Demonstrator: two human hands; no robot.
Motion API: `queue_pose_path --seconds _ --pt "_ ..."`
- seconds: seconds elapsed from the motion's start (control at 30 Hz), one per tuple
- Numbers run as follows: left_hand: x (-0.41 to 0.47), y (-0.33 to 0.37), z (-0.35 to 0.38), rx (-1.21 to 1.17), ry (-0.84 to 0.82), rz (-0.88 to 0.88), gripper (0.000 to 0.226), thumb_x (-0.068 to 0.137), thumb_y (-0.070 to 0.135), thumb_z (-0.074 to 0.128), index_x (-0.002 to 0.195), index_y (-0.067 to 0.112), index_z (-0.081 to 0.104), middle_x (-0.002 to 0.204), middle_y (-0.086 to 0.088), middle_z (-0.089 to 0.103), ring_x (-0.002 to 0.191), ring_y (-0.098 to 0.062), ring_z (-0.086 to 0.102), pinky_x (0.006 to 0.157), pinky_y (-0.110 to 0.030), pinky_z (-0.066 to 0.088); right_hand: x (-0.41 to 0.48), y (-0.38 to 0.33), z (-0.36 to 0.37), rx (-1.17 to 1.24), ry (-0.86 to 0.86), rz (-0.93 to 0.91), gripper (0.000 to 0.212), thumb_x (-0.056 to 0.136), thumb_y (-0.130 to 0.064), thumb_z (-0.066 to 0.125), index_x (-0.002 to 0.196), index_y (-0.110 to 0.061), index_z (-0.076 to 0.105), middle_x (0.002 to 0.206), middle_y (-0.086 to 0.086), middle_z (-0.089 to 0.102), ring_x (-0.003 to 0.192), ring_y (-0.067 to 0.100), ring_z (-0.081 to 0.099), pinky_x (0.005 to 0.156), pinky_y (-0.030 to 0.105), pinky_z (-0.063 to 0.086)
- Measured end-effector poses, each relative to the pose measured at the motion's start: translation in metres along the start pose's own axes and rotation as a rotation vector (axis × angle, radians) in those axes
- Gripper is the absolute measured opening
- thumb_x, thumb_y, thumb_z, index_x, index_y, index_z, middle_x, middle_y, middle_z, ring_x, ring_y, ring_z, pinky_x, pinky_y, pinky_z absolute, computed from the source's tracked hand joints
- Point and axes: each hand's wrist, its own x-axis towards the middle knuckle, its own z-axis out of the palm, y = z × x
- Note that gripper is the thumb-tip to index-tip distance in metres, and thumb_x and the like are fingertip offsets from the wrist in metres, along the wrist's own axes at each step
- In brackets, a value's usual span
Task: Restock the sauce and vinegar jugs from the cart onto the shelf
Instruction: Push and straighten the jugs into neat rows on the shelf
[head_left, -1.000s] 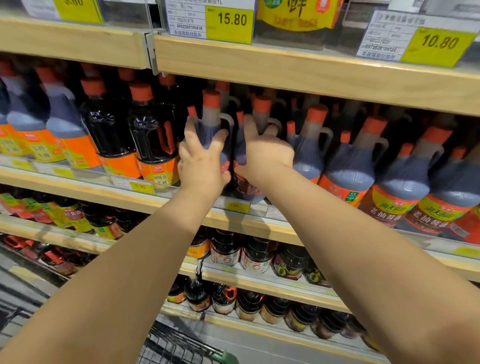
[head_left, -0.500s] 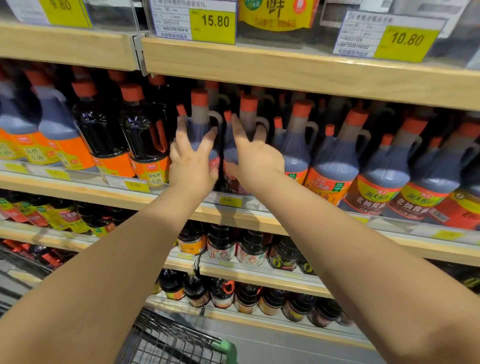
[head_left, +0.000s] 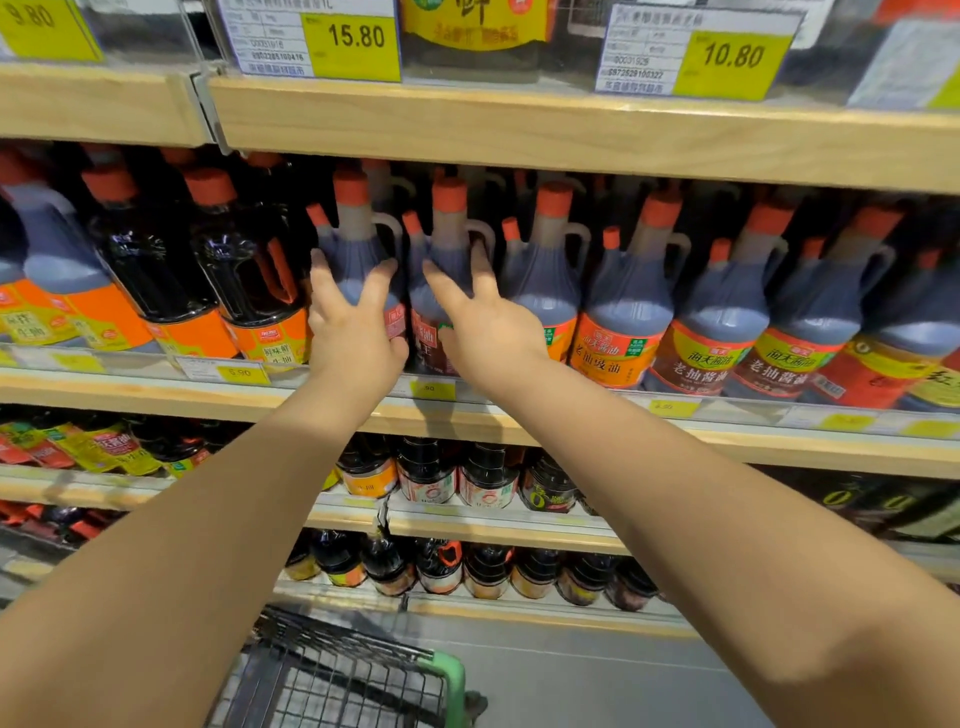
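As only the head view is on offer, everything here rests on it. The left hand (head_left: 353, 332) lies flat against the front of a red-capped soy sauce jug (head_left: 358, 244), fingers spread and nearly straight, pressing on its dark body without wrapping it. The right hand (head_left: 488, 332) does the same on the neighbouring jug (head_left: 447, 236), fingers splayed over its shoulder and label. Neither hand grasps anything.

Both jugs stand upright on the middle shelf (head_left: 727, 447), just behind its front rail. They are touching or nearly touching each other, at the left end of a row of like jugs (head_left: 634, 306) that runs off to the right. On their other side stand dark handled bottles with orange labels (head_left: 244, 270).

These two look placed, and the step in hand seems to be squaring them up or nudging them back into line. That front row reads as full across its visible width.

Below, a corner of the wire cart (head_left: 449, 670) with its green rim shows between the forearms. Too little of the basket is in view to tell whether any jugs wait there, so how much restocking is left cannot be judged.
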Motion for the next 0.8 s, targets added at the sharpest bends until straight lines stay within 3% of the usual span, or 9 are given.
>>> queue_pose_path --seconds 0.13,0.2,0.27,0.37,0.5,0.67,0.8 --pt "-0.022 0.018 0.007 -0.017 0.13 0.11 0.053 0.08 0.018 0.061 0.13 0.023 0.044 0.154 -0.019 0.009 0.143 -0.042 0.008 0.114 -0.054 0.019 -0.032 0.024 -0.015 0.014 0.206 -0.085 0.052 0.087 -0.013 0.051 0.139 -0.017 0.044 0.143 0.013 0.043 0.1 0.038 0.06 0.063 0.04 0.048" --pt "-0.028 0.038 0.01 -0.018 0.15 0.243 0.05 0.079 0.017 0.06 0.127 0.02 0.048 0.151 -0.019 0.022 0.142 -0.039 0.013 0.115 -0.054 0.015 -0.051 0.047 -0.023 0.01 0.38 -0.078 0.048 0.077 -0.006 0.059 0.125 -0.011 0.058 0.123 0.016 0.058 0.089 0.039 0.062 0.058 0.041 0.051" --pt "-0.028 0.064 0.014 0.008 0.119 0.375 0.054 0.078 0.019 0.06 0.131 0.021 0.047 0.147 -0.017 0.03 0.139 -0.038 0.022 0.115 -0.052 0.013 -0.066 0.075 -0.029 -0.05 0.479 -0.006 0.049 0.069 -0.005 0.064 0.118 -0.01 0.063 0.113 0.017 0.061 0.086 0.039 0.06 0.06 0.041 0.051" --pt "-0.025 0.103 0.023 0.19 0.052 0.513 0.065 0.077 0.032 0.062 0.137 0.028 0.037 0.146 -0.011 0.032 0.135 -0.034 0.026 0.112 -0.048 0.016 -0.083 0.113 -0.034 -0.163 0.429 0.154 0.06 0.07 -0.018 0.069 0.128 -0.017 0.057 0.127 0.022 0.054 0.105 0.04 0.055 0.076 0.044 0.046" --pt "-0.016 0.14 0.029 0.362 0.019 0.454 0.073 0.076 0.042 0.061 0.14 0.027 0.031 0.151 -0.006 0.021 0.13 -0.031 0.027 0.101 -0.043 0.027 -0.084 0.137 -0.039 -0.209 0.248 0.228 0.082 0.066 -0.034 0.075 0.139 -0.024 0.04 0.14 0.021 0.039 0.114 0.039 0.049 0.084 0.045 0.044" --pt "-0.014 0.17 0.027 0.468 -0.122 0.328 0.079 0.073 0.039 0.065 0.14 0.023 0.027 0.144 -0.002 0.031 0.123 -0.034 0.036 0.09 -0.041 0.035 -0.07 0.139 -0.045 -0.178 0.207 0.22 0.087 0.069 -0.043 0.073 0.142 -0.027 0.029 0.132 0.021 0.042 0.097 0.038 0.057 0.067 0.039 0.047" --pt "-0.001 0.167 0.015 0.447 -0.371 0.34 0.082 0.079 0.035 0.064 0.145 0.023 0.017 0.156 -0.001 0.009 0.126 -0.039 0.041 0.089 -0.043 0.044 -0.064 0.138 -0.046 -0.18 0.096 0.219 0.094 0.074 -0.044 0.069 0.146 -0.036 0.01 0.139 0.025 0.033 0.089 0.038 0.062 0.06 0.036 0.046"
